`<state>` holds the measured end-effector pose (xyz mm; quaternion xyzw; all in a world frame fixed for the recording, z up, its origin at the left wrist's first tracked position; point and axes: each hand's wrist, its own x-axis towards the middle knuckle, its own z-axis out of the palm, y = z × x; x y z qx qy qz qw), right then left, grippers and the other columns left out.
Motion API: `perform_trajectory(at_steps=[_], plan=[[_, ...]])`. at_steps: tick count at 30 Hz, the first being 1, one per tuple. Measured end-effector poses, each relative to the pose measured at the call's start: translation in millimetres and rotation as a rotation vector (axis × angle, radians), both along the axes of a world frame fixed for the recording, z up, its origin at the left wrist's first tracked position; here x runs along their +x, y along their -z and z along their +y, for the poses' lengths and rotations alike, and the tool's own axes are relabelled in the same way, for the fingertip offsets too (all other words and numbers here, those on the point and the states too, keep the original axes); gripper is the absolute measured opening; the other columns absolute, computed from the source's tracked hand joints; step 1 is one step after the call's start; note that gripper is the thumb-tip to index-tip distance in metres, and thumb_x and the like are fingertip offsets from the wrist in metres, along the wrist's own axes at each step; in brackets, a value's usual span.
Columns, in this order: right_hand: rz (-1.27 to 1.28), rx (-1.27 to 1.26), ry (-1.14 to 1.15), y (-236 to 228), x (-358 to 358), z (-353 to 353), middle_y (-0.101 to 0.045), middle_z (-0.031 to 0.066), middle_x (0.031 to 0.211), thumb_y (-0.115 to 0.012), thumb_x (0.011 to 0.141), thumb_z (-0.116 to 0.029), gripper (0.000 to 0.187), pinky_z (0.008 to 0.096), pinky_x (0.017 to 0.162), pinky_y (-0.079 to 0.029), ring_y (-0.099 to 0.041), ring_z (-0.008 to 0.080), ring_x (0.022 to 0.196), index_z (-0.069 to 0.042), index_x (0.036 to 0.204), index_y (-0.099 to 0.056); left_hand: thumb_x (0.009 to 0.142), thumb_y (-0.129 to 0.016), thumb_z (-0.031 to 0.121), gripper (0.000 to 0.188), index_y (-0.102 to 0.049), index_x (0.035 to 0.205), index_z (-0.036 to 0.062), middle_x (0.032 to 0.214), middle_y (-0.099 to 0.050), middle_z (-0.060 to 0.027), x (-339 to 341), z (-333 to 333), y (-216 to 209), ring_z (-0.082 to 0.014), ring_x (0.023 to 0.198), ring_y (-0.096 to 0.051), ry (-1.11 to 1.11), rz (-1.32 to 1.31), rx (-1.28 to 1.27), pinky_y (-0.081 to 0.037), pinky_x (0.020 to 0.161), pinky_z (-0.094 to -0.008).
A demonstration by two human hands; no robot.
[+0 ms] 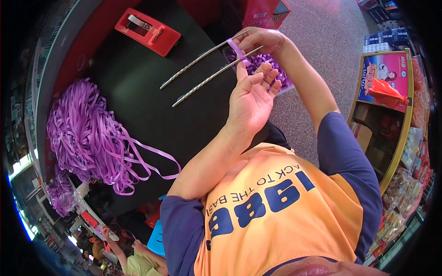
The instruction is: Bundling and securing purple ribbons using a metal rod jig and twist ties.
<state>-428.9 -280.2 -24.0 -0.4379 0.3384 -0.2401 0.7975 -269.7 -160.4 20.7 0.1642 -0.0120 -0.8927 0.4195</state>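
My right hand (264, 40) is closed around the upper ends of two metal chopsticks (202, 87), thin and silvery with twisted lower shafts. They run side by side, a gap between them, out over the dark table. A purple ribbon (235, 49) loops across both sticks near my right fingers. Just below, my left hand (253, 99) is palm up with its fingers apart and loosely bent. Its index fingertip reaches the ribbon at the nearer stick; whether it presses on it I cannot tell. A ring shows on one left finger.
A large heap of purple ribbon (85, 133) lies on the dark table (138, 87), strands trailing toward my left forearm. A red tape dispenser (147, 31) sits at the far edge. Behind my hands stands a box of folded purple ribbon (283, 80). Packed shelves (391, 152) line the right.
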Motion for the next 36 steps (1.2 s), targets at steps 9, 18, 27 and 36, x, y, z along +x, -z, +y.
perform_trajectory(at_steps=[9,18,27,36], plan=[[0.114,0.178,0.045,-32.0,-5.0,5.5,-0.063,-0.0004,0.073,-0.067,0.079,-0.015,0.011,0.0185,0.056,-0.046,-0.058,0.0058,0.063,-0.005,0.083,-0.065,0.086,-0.049,0.009,0.063,-0.023,0.141,0.0258,0.11,-0.055,-0.0055,-2.8,1.9,3.0,-0.0221,0.107,-0.049,-0.014,-0.039,-0.054,-0.034,0.098,-0.042],[0.219,0.204,0.209,-36.4,-5.5,14.5,-0.066,0.0022,0.078,-0.068,0.079,-0.015,0.01,0.0231,0.061,-0.049,-0.06,0.0096,0.066,-0.007,0.085,-0.067,0.084,-0.049,0.007,0.071,-0.018,0.143,0.0309,0.116,-0.052,-0.0052,-7.2,2.9,3.8,-0.0216,0.106,-0.047,-0.013,-0.015,-0.08,-0.034,0.097,-0.0414],[0.26,0.16,0.254,-43.8,-21.1,20.8,-0.062,-0.003,0.072,-0.068,0.082,-0.024,0.02,0.0181,0.057,-0.039,-0.053,0.0046,0.06,-0.006,0.092,-0.07,0.079,-0.047,0.002,0.084,-0.01,0.146,0.0351,0.113,-0.053,-0.0052,-8.3,3.4,5.8,-0.0219,0.104,-0.048,-0.019,0.021,-0.067,-0.033,0.097,-0.0425],[0.224,0.111,0.251,-21.4,-31.0,22.0,-0.059,-0.0029,0.073,-0.066,0.086,-0.021,0.023,0.0144,0.052,-0.038,-0.047,0.0011,0.058,-0.002,0.097,-0.067,0.079,-0.048,0.005,0.08,-0.014,0.145,0.0347,0.111,-0.054,-0.005,-7.3,2.6,5.4,-0.0219,0.104,-0.049,-0.021,0.024,-0.057,-0.034,0.097,-0.0425]])
